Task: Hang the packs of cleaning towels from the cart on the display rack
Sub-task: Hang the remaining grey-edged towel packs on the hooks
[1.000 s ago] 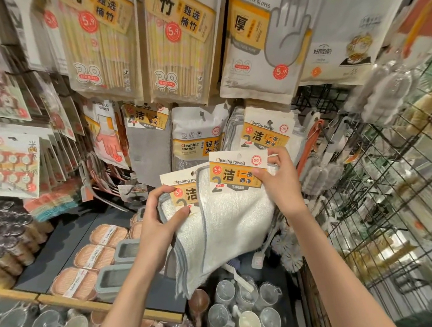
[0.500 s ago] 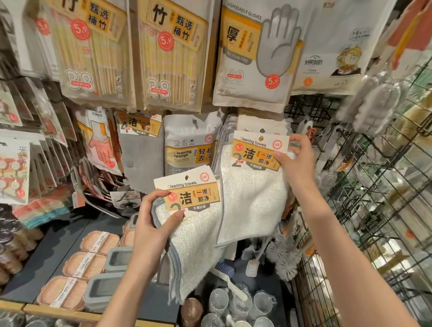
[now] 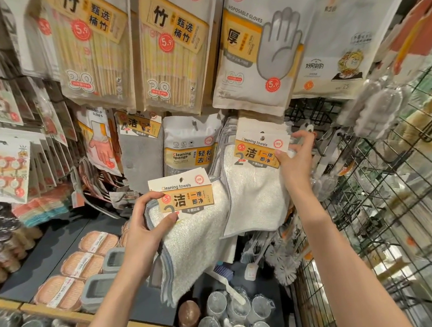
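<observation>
My left hand point(image 3: 147, 230) grips a pack of white cleaning towels point(image 3: 192, 234) by its left edge, just under the yellow header card, low in front of the rack. My right hand point(image 3: 295, 161) pinches the right side of the header card of a second towel pack point(image 3: 254, 191), held up against the row of identical packs on the display rack hook point(image 3: 262, 132). The hook's tip shows through the card's hole. The cart is out of sight.
Chopstick packs point(image 3: 172, 49) and disposable gloves point(image 3: 259, 53) hang above. A cleaning sponge pack point(image 3: 189, 144) hangs left of the towels. A black wire grid point(image 3: 371, 201) stands at the right. Below lie soap boxes point(image 3: 92, 257), cups point(image 3: 219, 318) and brushes point(image 3: 285, 264).
My right hand has lifted its towel pack up and right onto the row of hanging packs. My left hand with the other pack stayed low and shifted slightly.
</observation>
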Demonstrator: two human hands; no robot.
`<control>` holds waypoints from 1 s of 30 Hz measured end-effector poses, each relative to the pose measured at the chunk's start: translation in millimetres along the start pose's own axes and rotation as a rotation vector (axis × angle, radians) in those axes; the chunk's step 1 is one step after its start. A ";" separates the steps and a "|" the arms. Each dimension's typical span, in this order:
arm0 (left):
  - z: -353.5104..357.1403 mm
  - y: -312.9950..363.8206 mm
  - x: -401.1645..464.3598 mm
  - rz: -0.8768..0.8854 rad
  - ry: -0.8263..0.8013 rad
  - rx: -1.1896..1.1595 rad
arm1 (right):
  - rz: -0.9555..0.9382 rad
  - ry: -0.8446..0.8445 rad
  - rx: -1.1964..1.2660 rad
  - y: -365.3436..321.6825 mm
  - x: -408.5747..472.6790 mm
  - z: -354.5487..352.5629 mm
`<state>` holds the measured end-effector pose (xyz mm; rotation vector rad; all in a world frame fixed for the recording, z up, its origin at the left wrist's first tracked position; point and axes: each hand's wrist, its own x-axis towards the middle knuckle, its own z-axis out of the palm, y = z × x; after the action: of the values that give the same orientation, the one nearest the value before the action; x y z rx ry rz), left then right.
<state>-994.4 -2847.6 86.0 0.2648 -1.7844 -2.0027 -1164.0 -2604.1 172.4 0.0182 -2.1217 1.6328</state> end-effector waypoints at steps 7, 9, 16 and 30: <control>-1.5 1.7 -1.1 -0.014 -0.005 0.024 | -0.120 0.016 -0.120 1.0 0.4 -0.1; -1.1 2.6 -1.9 -0.012 0.000 0.022 | -0.125 0.016 -0.137 2.1 2.7 -0.8; 0.4 2.9 -4.3 -0.021 -0.007 0.000 | -0.091 -0.036 -0.188 9.1 9.4 4.7; -4.3 -0.7 -6.8 -0.031 -0.030 -0.067 | -0.117 -0.076 -0.396 17.8 1.6 12.0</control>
<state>-986.7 -2848.3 83.7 0.2444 -1.7369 -2.0942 -1174.7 -2609.5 154.4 0.0782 -2.4173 1.1418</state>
